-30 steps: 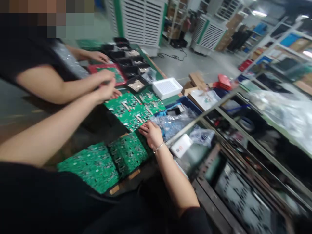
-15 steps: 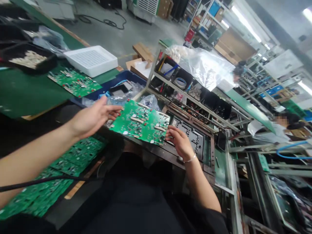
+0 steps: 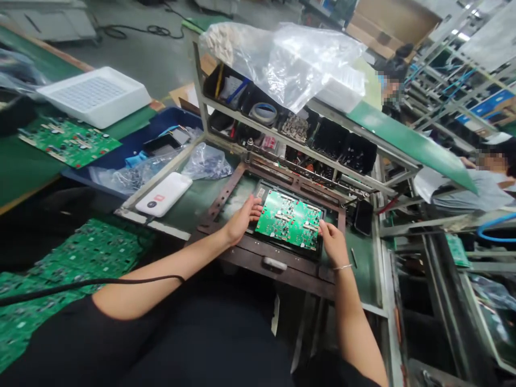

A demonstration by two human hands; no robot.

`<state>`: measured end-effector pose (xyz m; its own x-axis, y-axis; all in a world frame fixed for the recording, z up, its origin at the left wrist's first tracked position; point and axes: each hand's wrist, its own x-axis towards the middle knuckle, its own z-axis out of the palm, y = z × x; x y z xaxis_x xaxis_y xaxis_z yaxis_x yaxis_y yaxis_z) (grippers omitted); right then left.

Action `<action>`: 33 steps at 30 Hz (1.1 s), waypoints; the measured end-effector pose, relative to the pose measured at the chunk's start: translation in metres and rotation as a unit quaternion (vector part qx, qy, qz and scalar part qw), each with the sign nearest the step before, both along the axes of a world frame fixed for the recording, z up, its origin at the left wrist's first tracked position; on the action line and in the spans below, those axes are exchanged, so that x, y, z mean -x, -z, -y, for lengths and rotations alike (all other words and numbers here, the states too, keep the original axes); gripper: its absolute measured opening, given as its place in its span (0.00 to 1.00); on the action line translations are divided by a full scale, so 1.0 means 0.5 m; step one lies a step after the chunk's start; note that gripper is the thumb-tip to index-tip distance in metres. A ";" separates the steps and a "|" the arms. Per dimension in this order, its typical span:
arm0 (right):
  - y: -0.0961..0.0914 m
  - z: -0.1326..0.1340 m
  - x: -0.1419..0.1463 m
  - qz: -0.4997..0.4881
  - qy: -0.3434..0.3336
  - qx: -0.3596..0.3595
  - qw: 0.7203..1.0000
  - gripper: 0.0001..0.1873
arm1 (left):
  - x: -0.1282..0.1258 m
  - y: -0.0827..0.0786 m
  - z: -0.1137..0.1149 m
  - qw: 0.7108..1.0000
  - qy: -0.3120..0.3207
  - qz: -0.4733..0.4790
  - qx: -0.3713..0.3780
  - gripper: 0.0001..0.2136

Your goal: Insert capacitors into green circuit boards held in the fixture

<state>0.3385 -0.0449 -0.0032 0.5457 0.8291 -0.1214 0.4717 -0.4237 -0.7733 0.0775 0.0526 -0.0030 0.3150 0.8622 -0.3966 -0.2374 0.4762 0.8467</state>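
Note:
A green circuit board [image 3: 288,221], carrying white connectors and small parts, is held level between my two hands. My left hand [image 3: 244,218] has its fingers at the board's left edge. At the right edge, my right hand [image 3: 332,242] pinches the board between thumb and fingers. Directly beneath the board is a black fixture plate [image 3: 262,194], mostly covered by it, set inside a brown metal frame [image 3: 226,207]. Whether the board rests fully on the plate I cannot tell. A white handle [image 3: 274,264] sits on the frame's front bar.
Left of the frame lie a white power bank [image 3: 164,194] and a clear plastic bag [image 3: 207,162]. Behind stands a rack of black bins [image 3: 330,141]. A dark phone [image 3: 363,217] lies right. Stacked green boards [image 3: 92,252] are low left; another board [image 3: 68,142] lies beside a white tray [image 3: 99,97].
Both hands have carried the circuit board rightward from beside the blue bin to over the black fixture plate. My view has turned to the right.

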 end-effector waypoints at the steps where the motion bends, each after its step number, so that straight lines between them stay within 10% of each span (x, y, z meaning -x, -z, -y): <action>1: 0.007 -0.004 -0.008 0.016 0.005 0.008 1.000 0.39 | -0.010 0.008 -0.001 1.000 -0.001 -0.010 -0.002 0.26; 33: 0.061 -0.035 -0.005 0.172 -0.003 0.072 0.982 0.34 | -0.028 0.066 0.000 0.998 -0.018 -0.058 -0.028 0.33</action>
